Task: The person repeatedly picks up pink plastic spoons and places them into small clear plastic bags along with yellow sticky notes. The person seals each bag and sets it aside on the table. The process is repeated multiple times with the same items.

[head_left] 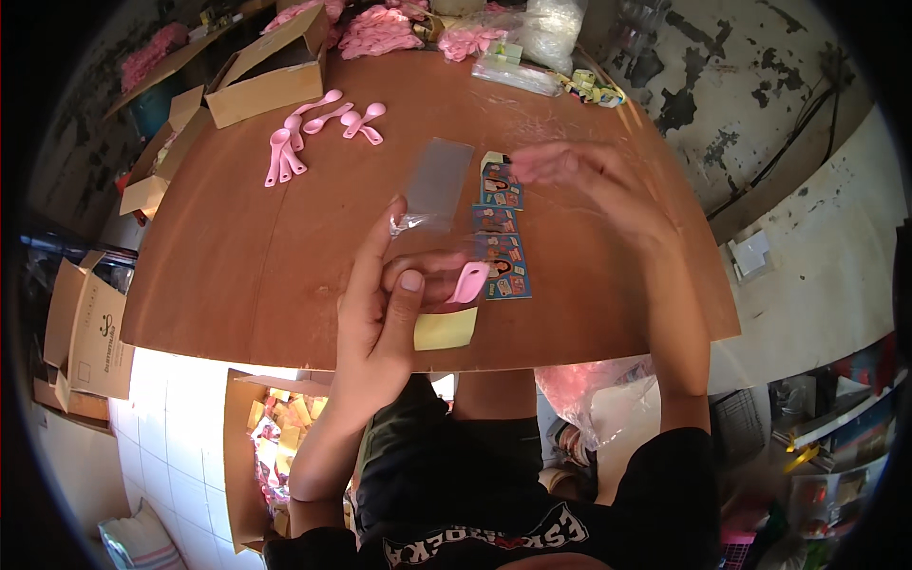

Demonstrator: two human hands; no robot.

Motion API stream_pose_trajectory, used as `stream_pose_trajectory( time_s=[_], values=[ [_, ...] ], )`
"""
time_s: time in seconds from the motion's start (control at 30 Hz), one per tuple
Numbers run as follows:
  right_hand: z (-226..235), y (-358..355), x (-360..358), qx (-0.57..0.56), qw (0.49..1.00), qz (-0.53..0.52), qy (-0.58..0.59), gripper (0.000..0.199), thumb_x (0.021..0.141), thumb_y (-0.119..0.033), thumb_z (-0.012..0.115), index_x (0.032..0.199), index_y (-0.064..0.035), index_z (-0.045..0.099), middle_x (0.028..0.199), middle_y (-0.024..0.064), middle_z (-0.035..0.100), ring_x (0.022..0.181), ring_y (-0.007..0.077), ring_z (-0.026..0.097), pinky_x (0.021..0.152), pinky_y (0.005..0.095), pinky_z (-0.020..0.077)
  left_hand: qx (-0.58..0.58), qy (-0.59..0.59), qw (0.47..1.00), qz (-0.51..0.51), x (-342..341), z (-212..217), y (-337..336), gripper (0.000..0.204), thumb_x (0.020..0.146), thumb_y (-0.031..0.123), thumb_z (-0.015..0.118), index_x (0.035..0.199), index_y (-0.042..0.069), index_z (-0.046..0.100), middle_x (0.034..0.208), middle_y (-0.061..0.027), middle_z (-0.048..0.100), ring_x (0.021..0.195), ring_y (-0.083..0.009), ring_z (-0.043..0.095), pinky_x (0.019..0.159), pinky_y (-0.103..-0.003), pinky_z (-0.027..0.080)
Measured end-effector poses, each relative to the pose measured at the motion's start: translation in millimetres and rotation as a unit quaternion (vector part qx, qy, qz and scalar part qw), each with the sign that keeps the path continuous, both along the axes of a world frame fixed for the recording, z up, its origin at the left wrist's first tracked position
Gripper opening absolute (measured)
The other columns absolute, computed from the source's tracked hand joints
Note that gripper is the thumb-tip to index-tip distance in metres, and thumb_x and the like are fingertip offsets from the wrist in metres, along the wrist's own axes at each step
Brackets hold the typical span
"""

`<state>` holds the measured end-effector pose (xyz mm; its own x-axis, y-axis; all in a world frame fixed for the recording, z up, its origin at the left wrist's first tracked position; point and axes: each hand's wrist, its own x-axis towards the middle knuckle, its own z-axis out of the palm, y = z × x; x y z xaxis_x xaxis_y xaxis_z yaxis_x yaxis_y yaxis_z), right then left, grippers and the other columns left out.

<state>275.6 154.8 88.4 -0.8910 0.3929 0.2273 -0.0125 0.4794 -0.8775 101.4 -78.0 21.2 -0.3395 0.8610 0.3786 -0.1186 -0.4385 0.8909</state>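
Observation:
My left hand (380,304) is over the front of the brown table, its fingers curled around a pink plastic measuring spoon (470,282). Only the spoon's handle end, with its hole, shows past the fingers. The raised index fingertip is by the crumpled mouth of a clear plastic bag (439,180). Under the spoon, a pale yellow paper slip (446,329) lies near the table's edge. My right hand (589,180) hovers at the upper end of a row of blue printed cards (503,266). Its fingers are smeared by motion, and I cannot make out whether they hold anything.
Several pink spoons (285,157) lie at the far left beside an open cardboard box (271,81). Pink bundles (380,31) and clear plastic packs (518,78) line the table's far edge. Below the table's front edge, at left, a box (249,456) holds yellow-and-coloured packets.

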Motion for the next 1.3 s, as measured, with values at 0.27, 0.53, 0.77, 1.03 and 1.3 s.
stream_pose_trajectory(
  time_s=[0.27, 0.53, 0.77, 1.03, 1.3],
  values=[
    [-9.0, -92.8, -38.8, 0.04, 0.996, -0.035, 0.069, 0.021, 0.09, -0.011, 0.072, 0.106, 0.0022, 0.069, 0.095, 0.0101, 0.07, 0.086, 0.0118, 0.067, 0.076, 0.0267, 0.0543, 0.012, 0.051, 0.998, -0.018, -8.2, -10.8, 8.9, 0.067, 0.103, 0.018, 0.051, 0.157, 0.004, 0.013, 0.124, -0.0235, 0.061, 0.115, -0.029, 0.062, 0.097, -0.039, 0.051],
    [-3.3, -90.1, -56.1, 0.151, 0.974, -0.046, 0.162, 0.009, 0.087, -0.005, 0.071, 0.091, 0.0034, 0.072, 0.085, 0.0084, 0.07, 0.074, 0.011, 0.065, 0.068, 0.0256, 0.0515, 0.097, 0.173, 0.974, 0.113, -28.2, -17.1, 15.1, 0.097, 0.079, 0.01, 0.08, 0.155, 0.001, 0.02, 0.139, -0.0228, 0.049, 0.135, -0.0331, 0.047, 0.113, -0.045, 0.035],
    [-11.6, -102.4, -64.3, -0.047, 0.986, -0.087, 0.135, 0.015, 0.09, -0.01, 0.071, 0.097, 0.0033, 0.072, 0.092, 0.0078, 0.071, 0.078, 0.0116, 0.065, 0.072, 0.0253, 0.0522, 0.01, 0.092, 0.996, 0.02, -25.1, -29.0, 15.2, 0.071, 0.082, -0.004, 0.076, 0.143, 0.001, 0.041, 0.106, -0.0119, 0.071, 0.102, -0.0116, 0.064, 0.087, -0.026, 0.052],
    [-48.4, -107.8, -50.3, -0.123, 0.988, -0.05, 0.079, 0.026, 0.094, -0.011, 0.068, 0.114, 0.007, 0.064, 0.102, 0.0103, 0.07, 0.092, 0.0119, 0.066, 0.083, 0.0249, 0.0535, -0.029, 0.031, 0.999, 0.026, -26.1, -43.3, 8.0, 0.07, 0.084, -0.004, 0.075, 0.143, 0.001, 0.04, 0.106, -0.0115, 0.071, 0.102, -0.0108, 0.064, 0.082, -0.023, 0.051],
    [-65.2, -106.9, -52.7, -0.141, 0.986, -0.057, 0.074, 0.019, 0.095, -0.005, 0.065, 0.11, 0.0078, 0.065, 0.105, 0.0113, 0.07, 0.097, 0.0133, 0.067, 0.086, 0.0258, 0.0556, 0.03, -0.04, 0.998, 0.026, -40.2, -44.2, 4.7, 0.024, 0.095, 0.003, 0.064, 0.118, -0.004, 0.062, 0.104, -0.0103, 0.07, 0.098, -0.0135, 0.066, 0.082, -0.026, 0.054]
  ],
)
